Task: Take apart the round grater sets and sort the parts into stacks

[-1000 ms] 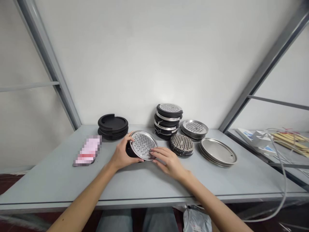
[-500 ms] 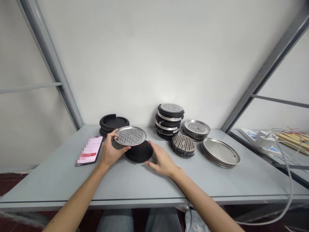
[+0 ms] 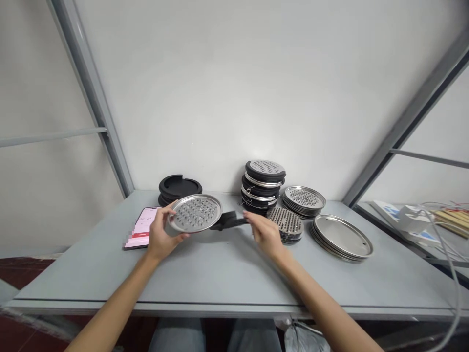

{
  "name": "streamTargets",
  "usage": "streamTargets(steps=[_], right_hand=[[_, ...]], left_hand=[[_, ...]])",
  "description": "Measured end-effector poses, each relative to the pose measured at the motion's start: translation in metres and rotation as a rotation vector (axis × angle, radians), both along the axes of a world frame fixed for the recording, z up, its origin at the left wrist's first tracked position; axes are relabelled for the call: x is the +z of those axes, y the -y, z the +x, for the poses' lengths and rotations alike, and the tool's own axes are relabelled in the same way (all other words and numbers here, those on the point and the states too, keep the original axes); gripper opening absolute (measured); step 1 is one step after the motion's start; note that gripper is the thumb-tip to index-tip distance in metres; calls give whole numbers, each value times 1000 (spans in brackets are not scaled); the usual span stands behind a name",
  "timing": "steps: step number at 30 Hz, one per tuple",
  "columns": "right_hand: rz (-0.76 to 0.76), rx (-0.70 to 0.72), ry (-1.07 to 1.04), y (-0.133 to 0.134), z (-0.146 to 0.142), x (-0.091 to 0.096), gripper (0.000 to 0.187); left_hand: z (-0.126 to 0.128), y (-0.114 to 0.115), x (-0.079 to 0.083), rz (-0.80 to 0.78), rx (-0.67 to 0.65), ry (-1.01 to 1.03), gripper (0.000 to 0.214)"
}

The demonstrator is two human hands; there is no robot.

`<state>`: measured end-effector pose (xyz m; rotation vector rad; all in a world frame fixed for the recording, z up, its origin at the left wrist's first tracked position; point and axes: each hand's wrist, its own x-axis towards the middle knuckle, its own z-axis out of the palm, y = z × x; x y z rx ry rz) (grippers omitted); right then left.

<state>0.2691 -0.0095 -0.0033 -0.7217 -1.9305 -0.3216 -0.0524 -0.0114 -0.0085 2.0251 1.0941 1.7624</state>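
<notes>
My left hand (image 3: 161, 235) grips a round metal grater plate (image 3: 197, 213) by its left rim, thumb underneath, raised above the table and tilted. In my right hand (image 3: 267, 236) is the right edge of a black round base (image 3: 231, 221), lifted and seen nearly edge-on. Its left part is hidden behind the grater plate. Just right of that hand sits a stack of metal grating discs (image 3: 287, 222). Behind my left hand lie stacked black round bases (image 3: 179, 187) with a notched rim.
A pile of assembled black-and-metal graters (image 3: 264, 185) stands against the wall. To its right are stacked rimmed grater plates (image 3: 305, 199) and plain metal trays (image 3: 342, 235). A phone (image 3: 143, 229) lies at the left. White cables (image 3: 454, 288) hang at the right edge.
My right hand has closed on the black round base and raised it from the table, tipping it on edge. My left hand still holds the grater plate, now tilted more.
</notes>
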Motion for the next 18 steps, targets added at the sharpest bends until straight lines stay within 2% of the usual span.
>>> streamTargets(steps=[2,5,9,11,13,16,18], right_hand=[[0,-67,-166,-1,9,8,30],[4,-179,-351,-2,13,16,24],[-109,-274,-641,-6,1,24,25],[-168,-241,-759,-11,-8,28,28],[-227,-179,-844,-17,-17,31,31],[-349,-62,-972,-29,-29,29,37],[-449,52,-1058,-37,-37,23,43]], left_hand=[[-13,8,-7,-37,-50,-18,64],[-22,21,-13,-133,-56,-110,63],[-3,28,-10,-297,47,-388,62],[13,24,-7,-383,49,-488,63],[27,16,-5,-433,3,-550,75],[40,1,0,-351,-75,-573,109],[48,-5,4,-273,-117,-511,111]])
